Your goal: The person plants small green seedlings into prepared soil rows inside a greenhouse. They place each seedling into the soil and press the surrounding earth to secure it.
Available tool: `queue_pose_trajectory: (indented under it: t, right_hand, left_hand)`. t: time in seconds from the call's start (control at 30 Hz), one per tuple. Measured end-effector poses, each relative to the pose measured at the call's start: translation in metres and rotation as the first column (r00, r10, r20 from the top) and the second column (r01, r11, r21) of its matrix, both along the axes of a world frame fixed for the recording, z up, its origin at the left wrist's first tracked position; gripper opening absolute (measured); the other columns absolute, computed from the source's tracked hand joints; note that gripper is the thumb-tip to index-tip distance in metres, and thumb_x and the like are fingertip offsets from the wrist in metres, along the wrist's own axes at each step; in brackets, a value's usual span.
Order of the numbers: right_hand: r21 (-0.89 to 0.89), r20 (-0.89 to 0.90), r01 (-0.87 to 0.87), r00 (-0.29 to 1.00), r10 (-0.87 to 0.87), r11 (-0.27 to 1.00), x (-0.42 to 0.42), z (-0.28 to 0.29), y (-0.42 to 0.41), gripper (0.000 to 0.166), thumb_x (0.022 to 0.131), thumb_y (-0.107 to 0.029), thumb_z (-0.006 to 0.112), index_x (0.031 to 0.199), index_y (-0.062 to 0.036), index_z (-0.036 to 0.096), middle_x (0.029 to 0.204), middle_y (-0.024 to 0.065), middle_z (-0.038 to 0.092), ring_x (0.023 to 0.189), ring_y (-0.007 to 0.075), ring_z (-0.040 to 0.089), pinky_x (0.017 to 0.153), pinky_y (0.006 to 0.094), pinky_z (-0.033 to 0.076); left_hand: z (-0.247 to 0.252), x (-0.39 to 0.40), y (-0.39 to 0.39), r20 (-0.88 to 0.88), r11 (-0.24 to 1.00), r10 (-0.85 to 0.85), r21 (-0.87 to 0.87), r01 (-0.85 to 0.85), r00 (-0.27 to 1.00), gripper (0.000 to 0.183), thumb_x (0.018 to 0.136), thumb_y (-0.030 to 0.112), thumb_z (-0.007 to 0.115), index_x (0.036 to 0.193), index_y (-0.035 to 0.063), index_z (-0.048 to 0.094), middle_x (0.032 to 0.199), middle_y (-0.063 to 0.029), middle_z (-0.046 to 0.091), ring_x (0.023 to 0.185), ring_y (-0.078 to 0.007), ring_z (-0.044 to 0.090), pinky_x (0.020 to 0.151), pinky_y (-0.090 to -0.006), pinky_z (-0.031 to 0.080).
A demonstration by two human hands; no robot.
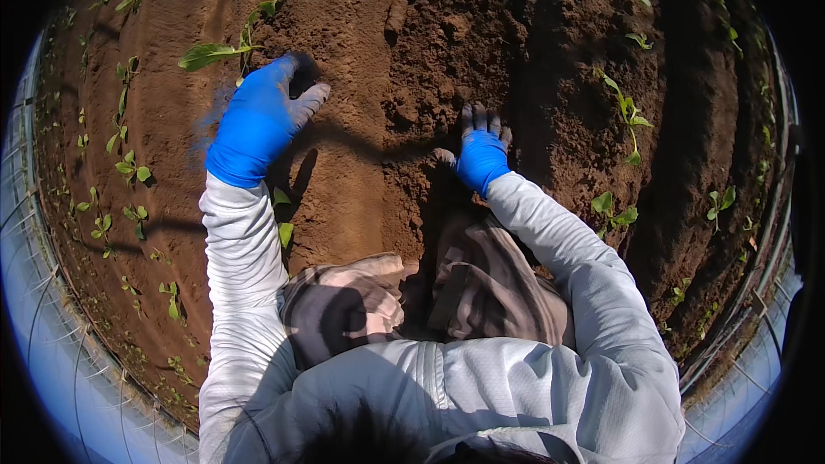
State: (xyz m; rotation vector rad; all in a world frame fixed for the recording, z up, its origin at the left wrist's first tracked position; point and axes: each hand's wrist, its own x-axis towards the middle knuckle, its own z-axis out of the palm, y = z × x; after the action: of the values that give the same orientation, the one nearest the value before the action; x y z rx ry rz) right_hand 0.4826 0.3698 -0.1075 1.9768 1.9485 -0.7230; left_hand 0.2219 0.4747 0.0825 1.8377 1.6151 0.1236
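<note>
My left hand (254,113), in a blue glove with soil-darkened fingertips, is over the raised soil bed. Its thumb is apart from its curved, slightly blurred fingers, and nothing shows in the gap. Just beyond it a leafy green seedling (247,38) leans over the soil, its base partly hidden by the glove. My right hand (481,151), gloved the same way, rests with spread fingers on the loose, crumbly soil (445,64) of the furrow. Under my left forearm the leaves of another seedling (284,232) peek out.
A soil-caked stick-like piece (401,6) lies ahead between my hands. Rows of seedlings run along the left (132,169) and on the ridge to the right (625,109). My knees (503,283) are down at the furrow. Sheeting with curved ribs (58,348) borders the plot.
</note>
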Motion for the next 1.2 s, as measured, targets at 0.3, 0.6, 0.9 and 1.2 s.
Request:
queue_pose_trajectory:
  t: [0.3, 0.6, 0.9, 1.2]
  right_hand:
    - [0.031, -0.41, 0.171, 0.901, -0.143, 0.985, -0.013, -0.021, -0.051, 0.081, 0.068, -0.011, 0.074, 0.138, -0.0113, 0.034, 0.138, 0.0218, 0.031, 0.122, 0.0471, 0.033, 0.101, 0.0481, 0.038]
    - [0.195, -0.381, -0.27, 0.865, 0.326, 0.943, -0.02, -0.011, -0.003, 0.084, 0.067, -0.046, 0.075, 0.138, -0.0231, 0.037, 0.142, 0.0209, 0.025, 0.125, 0.048, 0.028, 0.099, 0.0588, 0.031]
    - [0.049, -0.2, -0.577, 0.794, 0.574, 0.815, -0.019, -0.015, -0.017, 0.07, 0.07, -0.05, 0.071, 0.132, -0.029, 0.046, 0.146, 0.0146, 0.023, 0.128, 0.044, 0.027, 0.097, 0.0642, 0.028]
    - [-0.045, -0.369, -0.531, 0.796, 0.479, 0.846, -0.035, -0.017, -0.039, 0.03, 0.084, -0.022, 0.058, 0.111, -0.0088, 0.062, 0.124, 0.0151, 0.05, 0.107, 0.0372, 0.05, 0.082, 0.0465, 0.05]
  left_hand:
    - [-0.041, 0.018, 0.006, 0.127, 0.977, -0.167, -0.11, 0.181, 0.978, 0.041, 0.084, 0.026, 0.067, 0.109, -0.0042, 0.057, 0.1, -0.0185, 0.065, 0.089, -0.0288, 0.063, 0.079, -0.0346, 0.048]
    - [-0.049, -0.021, 0.119, 0.081, 0.943, 0.105, 0.308, -0.125, 0.991, 0.041, 0.087, 0.022, 0.065, 0.121, 0.0005, 0.054, 0.113, -0.013, 0.062, 0.1, -0.02, 0.06, 0.087, -0.0304, 0.047]
    - [-0.036, -0.035, 0.202, -0.296, 0.999, 0.027, -0.008, -0.031, 0.955, 0.07, 0.081, 0.038, 0.07, 0.134, 0.0002, 0.041, 0.127, -0.0196, 0.053, 0.118, -0.0304, 0.051, 0.098, -0.0387, 0.041]
    - [-0.08, -0.075, 0.227, -0.256, 0.957, 0.178, -0.179, -0.227, 0.95, 0.053, 0.08, 0.03, 0.071, 0.123, 0.0026, 0.054, 0.116, -0.0119, 0.061, 0.098, -0.0216, 0.057, 0.084, -0.0337, 0.047]
